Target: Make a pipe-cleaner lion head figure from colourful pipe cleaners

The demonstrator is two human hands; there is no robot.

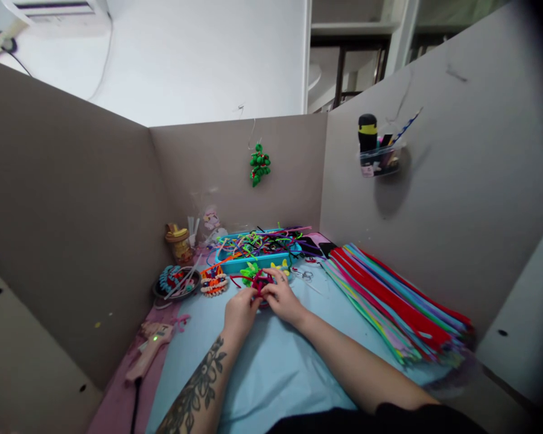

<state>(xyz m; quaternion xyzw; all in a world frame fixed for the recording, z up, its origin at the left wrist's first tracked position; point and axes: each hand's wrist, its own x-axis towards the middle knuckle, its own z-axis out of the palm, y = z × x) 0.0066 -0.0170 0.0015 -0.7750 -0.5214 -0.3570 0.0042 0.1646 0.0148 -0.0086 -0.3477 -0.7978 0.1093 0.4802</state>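
At the middle of the blue-covered table, my left hand and my right hand meet around a dark pink pipe-cleaner piece. Both hands have their fingers pinched on it, the left at its near side and the right at its right side. A loose dark red stem sticks out to the left of the piece. Just behind it lie a bright green pipe-cleaner shape and a yellow one. My fingers hide part of the pink piece.
A blue tray of tangled pipe cleaners stands behind. Bundled pipe cleaners lie right, scissors nearer the middle. On the left are a glue gun, a dark bowl and an orange-and-white piece. Grey partitions enclose the table.
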